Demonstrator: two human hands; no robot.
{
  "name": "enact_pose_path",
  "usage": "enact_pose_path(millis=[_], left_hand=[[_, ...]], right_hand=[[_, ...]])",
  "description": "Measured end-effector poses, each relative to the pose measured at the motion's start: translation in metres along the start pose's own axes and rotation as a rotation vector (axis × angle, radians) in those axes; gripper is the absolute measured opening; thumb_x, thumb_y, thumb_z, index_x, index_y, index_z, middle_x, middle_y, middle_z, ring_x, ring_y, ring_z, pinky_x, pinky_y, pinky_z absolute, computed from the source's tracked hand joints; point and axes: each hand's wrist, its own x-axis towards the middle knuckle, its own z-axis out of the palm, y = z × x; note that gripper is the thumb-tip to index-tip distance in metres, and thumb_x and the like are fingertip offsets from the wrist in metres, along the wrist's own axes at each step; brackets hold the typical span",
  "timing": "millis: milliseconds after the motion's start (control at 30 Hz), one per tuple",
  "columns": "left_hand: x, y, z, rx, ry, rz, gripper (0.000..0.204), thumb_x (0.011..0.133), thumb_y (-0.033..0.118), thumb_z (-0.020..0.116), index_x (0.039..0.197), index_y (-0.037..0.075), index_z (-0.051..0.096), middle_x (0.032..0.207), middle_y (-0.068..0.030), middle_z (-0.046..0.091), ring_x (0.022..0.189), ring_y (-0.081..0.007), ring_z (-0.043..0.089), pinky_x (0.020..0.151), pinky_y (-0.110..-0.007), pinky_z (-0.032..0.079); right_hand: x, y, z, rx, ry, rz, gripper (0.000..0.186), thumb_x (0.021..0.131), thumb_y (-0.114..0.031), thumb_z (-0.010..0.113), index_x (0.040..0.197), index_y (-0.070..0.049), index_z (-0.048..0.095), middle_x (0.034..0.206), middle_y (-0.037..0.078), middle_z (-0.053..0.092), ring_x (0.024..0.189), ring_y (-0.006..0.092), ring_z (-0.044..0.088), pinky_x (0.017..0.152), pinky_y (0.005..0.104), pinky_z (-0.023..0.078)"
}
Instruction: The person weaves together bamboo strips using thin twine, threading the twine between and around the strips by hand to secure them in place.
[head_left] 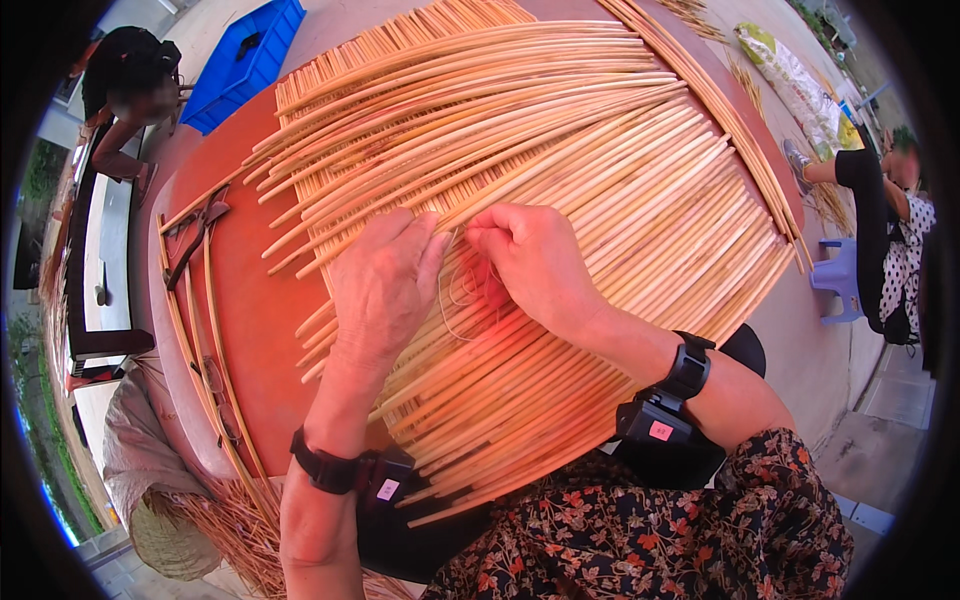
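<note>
A fan of long pale cane rods (650, 220) lies over a denser layer of thin sticks (400, 40) on a reddish board (250, 300). My left hand (385, 285) is bent over the rods near the centre, its thumb and fingers closed on one of them. My right hand (525, 260) is pinched at a pale string (450, 310) just to the right of it, and loops of the string hang over the rods below both hands. Pruning shears (195, 230) lie on loose rods at the board's left.
A blue crate (240, 65) is behind the board. A person (125, 110) is at the left, another (900, 240) at the right near a purple stool (835, 280). A sack (155, 450) and dry stalks lie lower left, a white sack (800, 100) upper right.
</note>
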Motion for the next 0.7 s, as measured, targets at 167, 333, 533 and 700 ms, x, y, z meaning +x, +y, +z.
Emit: enact_pose_path(millis=[167, 333, 533, 700], left_hand=[[-0.001, 0.002, -0.001, 0.008, -0.009, -0.001, 0.019, 0.095, 0.013, 0.077, 0.109, 0.000, 0.077, 0.088, -0.0133, 0.066, 0.079, -0.0348, 0.067, 0.069, -0.042, 0.053], [0.001, 0.005, 0.001, 0.074, 0.010, 0.004, 0.022, 0.095, 0.017, 0.077, 0.112, 0.003, 0.076, 0.090, -0.0102, 0.065, 0.083, -0.0313, 0.068, 0.070, -0.041, 0.054], [-0.001, 0.008, -0.002, 0.139, 0.002, -0.007, 0.023, 0.095, 0.021, 0.075, 0.114, 0.008, 0.075, 0.096, -0.0055, 0.066, 0.092, -0.0266, 0.069, 0.073, -0.040, 0.057], [-0.002, 0.003, -0.001, 0.107, -0.039, -0.004, 0.021, 0.096, 0.021, 0.074, 0.111, 0.007, 0.074, 0.096, -0.0059, 0.068, 0.095, -0.0268, 0.069, 0.073, -0.040, 0.057]], right_hand=[[0.004, -0.002, 0.002, 0.065, -0.006, 0.119, 0.021, 0.096, -0.015, 0.070, 0.094, 0.005, 0.075, 0.083, 0.028, 0.070, 0.083, 0.0444, 0.070, 0.078, 0.0485, 0.054], [0.004, -0.008, -0.003, 0.241, -0.059, 0.222, 0.019, 0.103, -0.012, 0.066, 0.099, 0.006, 0.073, 0.076, 0.014, 0.072, 0.065, 0.0233, 0.070, 0.062, 0.0349, 0.057], [0.004, -0.012, -0.009, 0.471, -0.135, 0.367, 0.013, 0.105, -0.007, 0.064, 0.104, 0.005, 0.068, 0.081, 0.011, 0.072, 0.066, 0.0176, 0.069, 0.059, 0.0314, 0.060], [0.008, -0.008, -0.005, 0.520, -0.122, 0.423, 0.011, 0.105, -0.005, 0.063, 0.102, 0.005, 0.068, 0.082, 0.011, 0.071, 0.069, 0.0181, 0.070, 0.060, 0.0327, 0.061]])
